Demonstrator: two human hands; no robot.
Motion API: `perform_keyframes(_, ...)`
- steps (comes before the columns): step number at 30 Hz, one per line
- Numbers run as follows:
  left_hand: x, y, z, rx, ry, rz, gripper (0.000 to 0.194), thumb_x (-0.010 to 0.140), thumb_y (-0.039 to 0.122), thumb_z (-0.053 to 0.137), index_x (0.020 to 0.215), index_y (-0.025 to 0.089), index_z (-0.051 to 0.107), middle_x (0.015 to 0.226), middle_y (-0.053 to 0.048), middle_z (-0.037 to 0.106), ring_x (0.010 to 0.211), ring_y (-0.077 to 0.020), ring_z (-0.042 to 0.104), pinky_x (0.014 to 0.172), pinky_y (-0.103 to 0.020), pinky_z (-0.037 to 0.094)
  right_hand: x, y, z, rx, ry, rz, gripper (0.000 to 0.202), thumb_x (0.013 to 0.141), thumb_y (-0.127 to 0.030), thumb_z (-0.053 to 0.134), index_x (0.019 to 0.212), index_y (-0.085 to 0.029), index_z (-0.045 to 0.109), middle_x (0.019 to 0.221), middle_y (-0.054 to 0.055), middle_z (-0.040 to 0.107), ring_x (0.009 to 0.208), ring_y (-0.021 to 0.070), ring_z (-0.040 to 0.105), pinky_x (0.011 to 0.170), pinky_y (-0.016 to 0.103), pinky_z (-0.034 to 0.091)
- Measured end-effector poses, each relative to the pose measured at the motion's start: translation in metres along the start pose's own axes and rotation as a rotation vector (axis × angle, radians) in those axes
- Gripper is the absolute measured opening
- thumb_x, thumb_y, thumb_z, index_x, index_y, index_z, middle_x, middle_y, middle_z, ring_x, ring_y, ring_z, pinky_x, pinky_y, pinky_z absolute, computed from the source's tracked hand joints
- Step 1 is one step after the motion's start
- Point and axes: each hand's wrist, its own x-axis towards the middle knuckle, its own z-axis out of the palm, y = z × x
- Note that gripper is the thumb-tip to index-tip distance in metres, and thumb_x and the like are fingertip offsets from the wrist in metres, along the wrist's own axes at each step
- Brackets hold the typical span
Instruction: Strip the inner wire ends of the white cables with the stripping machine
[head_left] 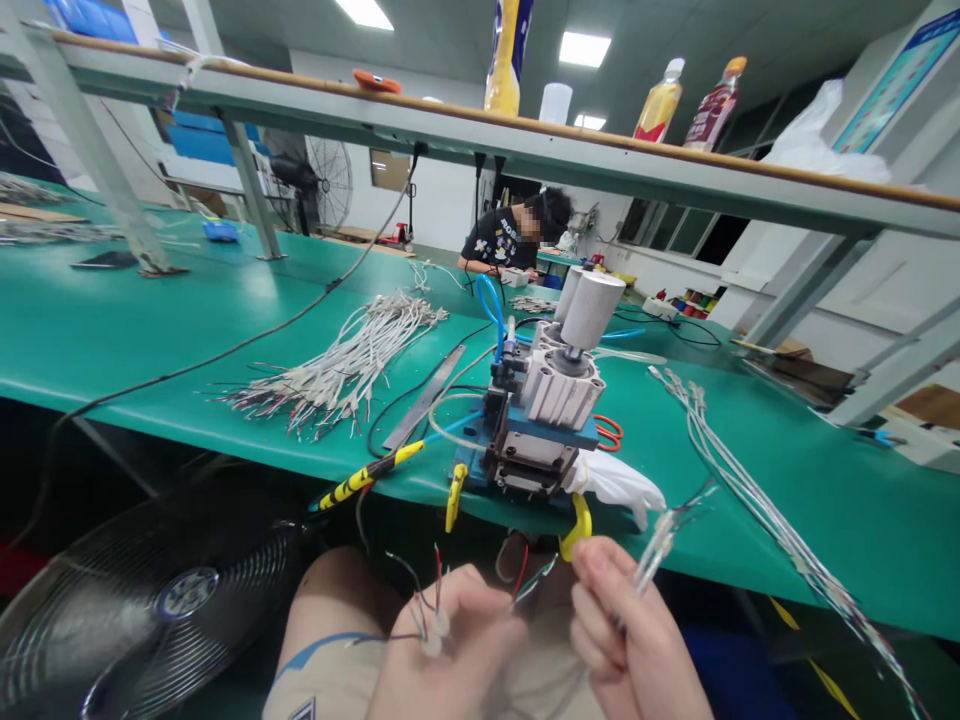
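In the left hand (457,640), gripped between thumb and fingers, a bunch of thin wires (433,630) with pale end pieces, partly blurred. In the right hand (630,620), clasped by curled fingers, pale cables (658,548) with fine dark ends splayed upward. Between both hands, red and green wire tips (534,580); hard to tell from which bunch. To the left, lower than the green surface (862,450), a black fan (187,590). On the surface, just beyond the hands, a metal press (564,385) on a blue base, near a flat metal strip (425,398). Farther left, a heap of white cables (360,350); to the right, a long cable bundle (776,520). Above, a shelf (435,118) with bottles (660,105). Farther back, a bent-over person (499,235) in a dark shirt.
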Motion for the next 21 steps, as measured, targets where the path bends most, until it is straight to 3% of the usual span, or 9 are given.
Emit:
perform_keyframes(3,0.002,0.0,0.002,-0.055,-0.012,-0.017,0.01,0.067,0.019,0.082,0.066,0.018,0.072,0.064,0.0,0.065,0.06,-0.0129,0.058,0.056,-0.017,0.046,-0.007,0.012,-0.003,-0.158,-0.133,0.022,0.029,0.075,-0.046,0.083,0.081,-0.019,0.074,0.04,-0.014,0.024,0.035,0.0005,0.011,0.033,0.012,0.015)
perform_keyframes(5,0.003,0.004,0.005,-0.088,-0.028,-0.013,0.01,0.068,0.018,0.082,0.065,0.018,0.072,0.062,0.0,0.065,0.059,-0.013,0.059,0.055,-0.016,0.047,-0.011,0.018,-0.002,-0.225,-0.131,-0.021,0.031,0.074,-0.047,0.084,0.085,-0.019,0.077,0.039,-0.013,0.027,0.034,0.0005,0.015,0.033,0.012,0.017)
perform_keyframes(8,0.003,0.008,0.008,-0.103,-0.082,0.004,0.009,0.07,0.019,0.082,0.065,0.019,0.074,0.062,0.0,0.066,0.06,-0.0132,0.06,0.055,-0.016,0.047,-0.014,0.02,0.003,-0.313,-0.048,-0.097,0.031,0.072,-0.047,0.085,0.081,-0.018,0.08,0.05,-0.002,0.051,0.035,0.0025,0.028,0.032,0.015,0.022)
perform_keyframes(10,0.003,0.008,0.007,-0.102,-0.111,0.019,0.007,0.073,0.019,0.081,0.068,0.021,0.076,0.066,-0.001,0.069,0.063,-0.0138,0.062,0.057,-0.016,0.048,-0.014,0.019,0.006,-0.367,-0.045,-0.151,0.029,0.073,-0.046,0.083,0.078,-0.018,0.081,0.065,0.006,0.064,0.041,0.008,0.044,0.035,0.018,0.034)
perform_keyframes(13,0.002,0.006,0.005,-0.047,-0.14,0.096,0.006,0.077,0.019,0.078,0.074,0.024,0.079,0.07,-0.001,0.07,0.066,-0.0149,0.063,0.061,-0.018,0.05,-0.011,0.017,0.008,-0.414,-0.107,-0.215,0.022,0.075,-0.043,0.082,0.075,-0.022,0.083,0.074,0.009,0.071,0.065,0.0193,0.065,0.059,0.026,0.053)
perform_keyframes(15,0.002,0.004,0.004,0.009,-0.163,0.157,0.008,0.08,0.019,0.076,0.077,0.025,0.08,0.07,-0.001,0.069,0.066,-0.0155,0.063,0.062,-0.019,0.05,-0.008,0.017,0.008,-0.414,-0.122,-0.252,0.018,0.075,-0.042,0.083,0.076,-0.024,0.083,0.075,0.01,0.074,0.073,0.0219,0.068,0.068,0.028,0.055)
perform_keyframes(21,0.001,0.001,0.001,0.133,-0.142,0.188,0.008,0.082,0.023,0.073,0.078,0.025,0.079,0.071,-0.001,0.069,0.067,-0.017,0.063,0.064,-0.022,0.051,-0.004,0.014,0.011,-0.337,-0.16,-0.208,0.013,0.07,-0.035,0.088,0.071,-0.023,0.082,0.074,0.008,0.075,0.071,0.0206,0.068,0.068,0.027,0.056)
